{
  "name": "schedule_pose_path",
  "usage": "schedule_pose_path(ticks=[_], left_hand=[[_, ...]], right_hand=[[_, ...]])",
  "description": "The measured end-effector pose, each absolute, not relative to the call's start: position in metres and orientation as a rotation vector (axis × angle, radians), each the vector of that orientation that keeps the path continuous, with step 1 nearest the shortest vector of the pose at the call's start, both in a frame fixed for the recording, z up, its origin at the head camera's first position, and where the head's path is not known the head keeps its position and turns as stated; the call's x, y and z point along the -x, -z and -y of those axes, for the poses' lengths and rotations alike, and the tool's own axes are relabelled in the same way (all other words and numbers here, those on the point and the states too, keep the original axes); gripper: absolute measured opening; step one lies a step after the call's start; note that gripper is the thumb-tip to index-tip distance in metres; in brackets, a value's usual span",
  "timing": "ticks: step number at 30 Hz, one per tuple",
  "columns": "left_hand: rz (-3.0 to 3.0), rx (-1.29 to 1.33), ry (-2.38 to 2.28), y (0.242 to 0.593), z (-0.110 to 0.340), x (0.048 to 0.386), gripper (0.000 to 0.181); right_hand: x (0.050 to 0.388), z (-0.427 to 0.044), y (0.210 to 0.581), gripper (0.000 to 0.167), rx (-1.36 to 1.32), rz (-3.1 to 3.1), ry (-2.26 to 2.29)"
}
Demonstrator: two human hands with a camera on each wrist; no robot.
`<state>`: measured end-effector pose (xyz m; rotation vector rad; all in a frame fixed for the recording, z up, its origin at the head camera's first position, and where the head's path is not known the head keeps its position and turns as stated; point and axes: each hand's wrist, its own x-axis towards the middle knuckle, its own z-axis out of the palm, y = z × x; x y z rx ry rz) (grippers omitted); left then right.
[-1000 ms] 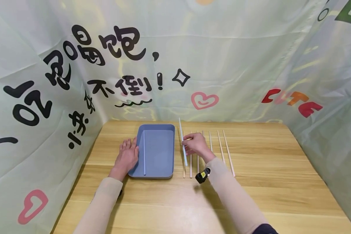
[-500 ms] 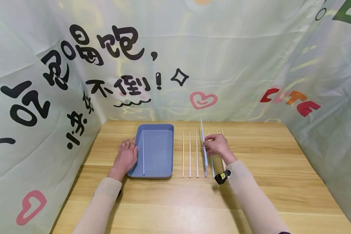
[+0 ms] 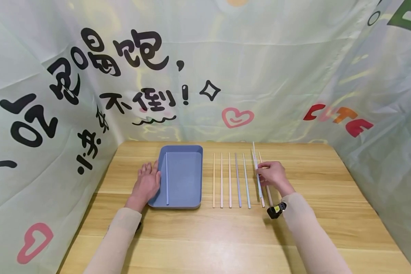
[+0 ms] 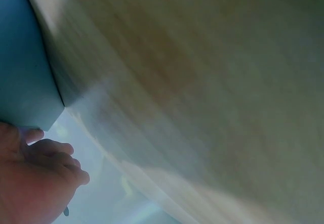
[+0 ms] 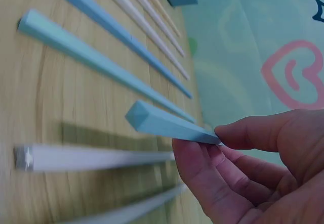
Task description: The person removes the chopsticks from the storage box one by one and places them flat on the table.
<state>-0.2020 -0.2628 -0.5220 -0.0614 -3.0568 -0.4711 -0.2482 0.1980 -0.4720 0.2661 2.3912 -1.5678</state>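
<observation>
My right hand (image 3: 273, 176) pinches a light blue chopstick (image 5: 169, 125) between thumb and fingers, tilted a little above the table. Beneath it lies a pale chopstick (image 5: 96, 157), partly covered in the head view. Another pale one (image 3: 269, 196) lies to its right, partly behind the hand. To the left, a light green-blue chopstick (image 3: 246, 180) and a blue chopstick (image 3: 238, 179) lie side by side. My left hand (image 3: 147, 183) rests with extended fingers against the left side of a blue tray (image 3: 201, 179). Inside the tray lies one blue chopstick (image 3: 167, 179).
Two pinkish chopsticks (image 3: 221, 180) and a yellowish chopstick (image 3: 214, 180) lie lengthwise between the tray and the blue chopstick. The wooden table (image 3: 205, 236) meets a printed cloth backdrop (image 3: 277, 76) at its back and sides.
My right hand has moved rightward over the row with the light blue chopstick, from beside the tray to above the pale chopsticks. My left hand has stayed at the tray.
</observation>
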Motion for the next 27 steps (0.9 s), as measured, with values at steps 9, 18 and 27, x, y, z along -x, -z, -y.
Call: schedule_pose_path(ticks=[9, 18, 27], left_hand=[[3.075, 0.052, 0.477, 0.520, 0.263, 0.201, 0.060], [3.072, 0.052, 0.474, 0.521, 0.264, 0.201, 0.060], [3.067, 0.060, 0.466, 0.520, 0.264, 0.201, 0.059]], right_hand=[[0.243, -0.225, 0.477, 0.040, -0.316, -2.419, 1.519], [0.240, -0.239, 0.482, 0.039, -0.320, -2.495, 1.448], [0.238, -0.246, 0.487, 0.039, -0.378, -2.525, 1.386]])
